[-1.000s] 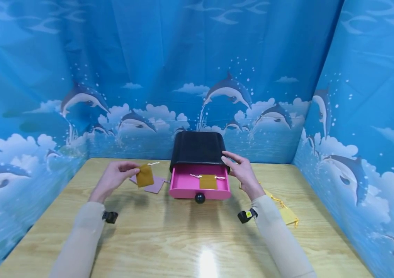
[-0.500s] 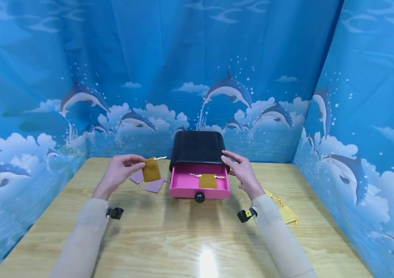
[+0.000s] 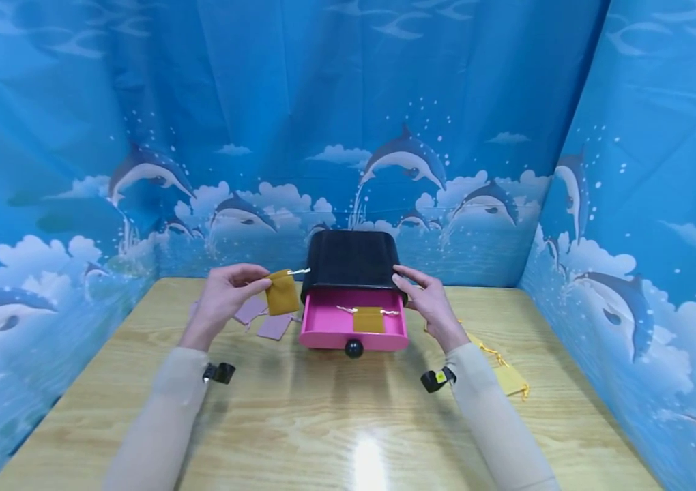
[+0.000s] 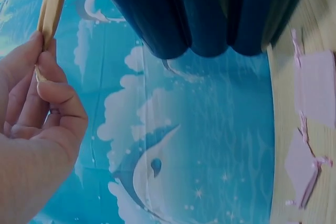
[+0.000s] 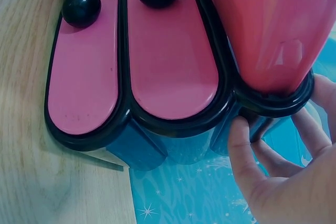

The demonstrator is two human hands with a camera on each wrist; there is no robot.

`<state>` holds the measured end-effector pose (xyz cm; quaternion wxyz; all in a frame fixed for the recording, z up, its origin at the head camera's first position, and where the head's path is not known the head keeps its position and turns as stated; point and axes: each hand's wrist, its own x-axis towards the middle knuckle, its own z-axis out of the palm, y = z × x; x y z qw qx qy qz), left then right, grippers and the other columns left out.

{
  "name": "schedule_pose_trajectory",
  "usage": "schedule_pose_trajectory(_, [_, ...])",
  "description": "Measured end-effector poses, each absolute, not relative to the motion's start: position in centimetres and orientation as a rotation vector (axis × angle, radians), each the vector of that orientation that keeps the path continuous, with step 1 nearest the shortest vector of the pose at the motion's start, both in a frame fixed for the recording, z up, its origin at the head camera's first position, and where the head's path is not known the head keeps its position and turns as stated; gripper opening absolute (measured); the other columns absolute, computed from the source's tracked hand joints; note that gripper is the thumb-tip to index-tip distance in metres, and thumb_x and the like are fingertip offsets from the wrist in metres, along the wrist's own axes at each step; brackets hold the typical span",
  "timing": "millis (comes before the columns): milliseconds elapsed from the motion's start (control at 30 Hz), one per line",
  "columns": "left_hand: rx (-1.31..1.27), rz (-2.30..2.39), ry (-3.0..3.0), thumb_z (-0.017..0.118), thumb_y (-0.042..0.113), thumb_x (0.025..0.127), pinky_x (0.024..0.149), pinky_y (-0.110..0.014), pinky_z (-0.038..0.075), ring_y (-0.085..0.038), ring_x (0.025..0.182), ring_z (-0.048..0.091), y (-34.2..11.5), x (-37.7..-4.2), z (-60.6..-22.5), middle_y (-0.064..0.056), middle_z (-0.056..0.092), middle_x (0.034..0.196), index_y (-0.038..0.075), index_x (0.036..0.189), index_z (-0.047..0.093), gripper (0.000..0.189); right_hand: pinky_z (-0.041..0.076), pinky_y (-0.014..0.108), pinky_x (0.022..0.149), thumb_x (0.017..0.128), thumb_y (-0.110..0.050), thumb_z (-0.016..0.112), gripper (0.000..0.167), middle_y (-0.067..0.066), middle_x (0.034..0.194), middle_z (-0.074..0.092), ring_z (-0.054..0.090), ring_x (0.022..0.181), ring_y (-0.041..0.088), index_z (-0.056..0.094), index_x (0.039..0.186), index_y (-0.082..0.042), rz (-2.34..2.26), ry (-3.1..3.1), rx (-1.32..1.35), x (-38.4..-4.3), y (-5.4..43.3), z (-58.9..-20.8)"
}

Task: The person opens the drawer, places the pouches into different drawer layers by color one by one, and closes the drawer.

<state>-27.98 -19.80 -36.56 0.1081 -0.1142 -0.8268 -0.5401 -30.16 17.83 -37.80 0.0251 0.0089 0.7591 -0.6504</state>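
Observation:
A mustard drawstring pouch (image 3: pixel 282 294) with white cord is pinched between the thumb and fingers of my left hand (image 3: pixel 228 294), raised just left of the cabinet. The left wrist view shows this pouch (image 4: pixel 52 9) edge-on. A black drawer cabinet (image 3: pixel 353 259) has its pink top drawer (image 3: pixel 323 339) pulled out, and another mustard pouch (image 3: pixel 368 320) lies inside. My right hand (image 3: pixel 429 307) rests against the cabinet's right side, thumb and fingers spread at the upper edge. In the right wrist view two lower drawers (image 5: pixel 173 66) with black knobs are closed.
Lilac pouches (image 3: pixel 274 327) lie on the wooden table (image 3: pixel 299 423) left of the cabinet, partly behind my left hand. Yellow drawstring pouches (image 3: pixel 510 379) lie to the right, partly covered by my right arm. A blue dolphin-print curtain (image 3: pixel 250 136) stands behind and at both sides.
My left hand has moved right and slightly up with the mustard pouch, closer to the open drawer. The right hand stays at the cabinet's side.

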Motion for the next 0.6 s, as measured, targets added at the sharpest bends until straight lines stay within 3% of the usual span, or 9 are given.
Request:
schedule_pose_trajectory(233, [-0.391,-1.677,-2.355,0.073,0.032,0.089,0.074,-0.023,0.055,-0.016,0.088,0.068,-18.7,-27.8,-36.2,-0.006,0.073,0.105,0.008,0.109,0.071,0.032,0.048,0.047,0.103,0.094,-0.043,0.065,0.048,0.000,0.154,0.040,0.045,0.137,0.026,0.057,0.139,-0.027,-2.001,2.357,0.033,-30.2,17.8,-37.8])
schedule_pose_trajectory(467, [-0.483,-1.763,-2.288,0.072,0.026,0.090,0.072,-0.028,0.056,-0.019,0.086,0.068,-17.1,-27.6,-35.9,-0.002,0.073,0.100,0.005,0.108,0.071,0.028,0.045,0.050,0.106,0.093,-0.044,0.065,0.048,0.000,0.154,0.041,0.049,0.134,0.028,0.057,0.138,-0.029,-1.996,2.361,0.060,-30.2,17.8,-37.9])
schedule_pose_trajectory(600, [-0.528,-1.794,-2.276,0.072,0.025,0.090,0.066,-0.025,0.053,-0.019,0.081,0.065,-16.2,-27.5,-35.7,-0.003,0.073,0.098,0.007,0.107,0.072,0.025,0.045,0.050,0.106,0.092,-0.046,0.065,0.048,0.001,0.155,0.039,0.050,0.133,0.029,0.057,0.138,-0.031,-1.975,2.371,0.074,-30.3,17.8,-37.8])
